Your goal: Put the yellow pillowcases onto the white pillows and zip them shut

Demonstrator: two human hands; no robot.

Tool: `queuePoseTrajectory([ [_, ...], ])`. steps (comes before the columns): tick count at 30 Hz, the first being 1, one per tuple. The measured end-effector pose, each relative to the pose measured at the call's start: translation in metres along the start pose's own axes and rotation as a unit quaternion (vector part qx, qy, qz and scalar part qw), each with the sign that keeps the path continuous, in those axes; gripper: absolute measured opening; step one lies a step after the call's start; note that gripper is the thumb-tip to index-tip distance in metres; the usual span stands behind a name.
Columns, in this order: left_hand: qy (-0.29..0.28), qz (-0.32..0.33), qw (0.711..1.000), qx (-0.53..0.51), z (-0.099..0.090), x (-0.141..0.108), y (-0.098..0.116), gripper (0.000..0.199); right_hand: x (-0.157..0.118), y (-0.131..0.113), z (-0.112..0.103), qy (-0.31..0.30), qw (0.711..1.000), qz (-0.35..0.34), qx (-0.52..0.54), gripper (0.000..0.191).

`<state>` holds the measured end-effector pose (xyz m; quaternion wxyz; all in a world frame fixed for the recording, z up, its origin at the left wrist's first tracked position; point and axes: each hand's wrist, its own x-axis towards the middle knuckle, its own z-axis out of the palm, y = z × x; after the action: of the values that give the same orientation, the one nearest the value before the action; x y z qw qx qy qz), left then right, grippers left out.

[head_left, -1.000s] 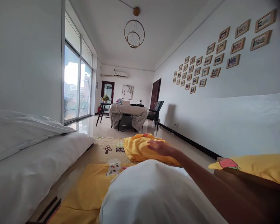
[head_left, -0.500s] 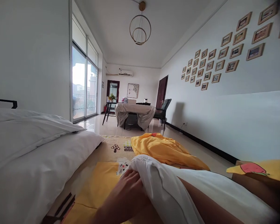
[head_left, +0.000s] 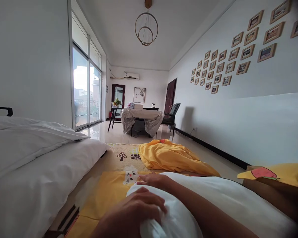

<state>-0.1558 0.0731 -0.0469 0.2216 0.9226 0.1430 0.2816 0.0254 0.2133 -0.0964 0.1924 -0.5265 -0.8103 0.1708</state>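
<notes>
- head view: white pillow, in near foreground.
- left hand: fingers curled over pillow; grip cannot be told.
- right hand: at pillow's far edge; grip likewise unclear.
- yellow cloth: crumpled, beyond.

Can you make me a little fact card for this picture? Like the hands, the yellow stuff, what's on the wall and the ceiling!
Left hand: on puffy white cloth, fingers bent
Right hand: by the same white cloth, beyond the left hand; touching or not is unclear
Crumpled yellow cloth: beyond both hands
Flat yellow cloth: left of the hands, with a whiskered animal face
Right wall: many small picture frames
Ceiling: hanging ring lamp
</notes>
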Motion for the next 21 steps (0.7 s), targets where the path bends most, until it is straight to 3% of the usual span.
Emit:
queuePoseTrajectory([
  [2,-0.103,0.017,0.994,0.036,0.003,-0.001,0.002,0.012,0.003,0.004,0.001,-0.097,0.995,0.000,-0.023,0.041],
  [4,-0.201,0.031,0.968,0.145,0.011,-0.001,-0.001,0.021,0.004,0.007,0.003,-0.161,0.986,-0.002,-0.044,0.055],
  [7,-0.274,0.023,0.915,0.295,0.026,0.000,-0.009,0.022,0.005,0.008,0.005,-0.213,0.974,-0.007,-0.071,0.074],
  [10,-0.305,-0.049,0.896,0.319,0.034,0.000,-0.011,0.016,0.002,0.005,0.005,-0.244,0.965,-0.006,-0.099,0.082],
  [13,-0.281,-0.110,0.894,0.330,0.031,0.001,-0.003,0.025,-0.001,0.000,0.005,-0.249,0.960,0.005,-0.131,0.080],
  [17,-0.274,-0.083,0.914,0.287,0.022,0.002,0.005,0.045,-0.002,-0.002,0.011,-0.233,0.956,0.021,-0.175,0.073],
  [21,-0.269,-0.052,0.940,0.204,0.022,0.005,0.004,0.051,-0.001,0.003,0.024,-0.248,0.946,0.022,-0.207,0.068],
])
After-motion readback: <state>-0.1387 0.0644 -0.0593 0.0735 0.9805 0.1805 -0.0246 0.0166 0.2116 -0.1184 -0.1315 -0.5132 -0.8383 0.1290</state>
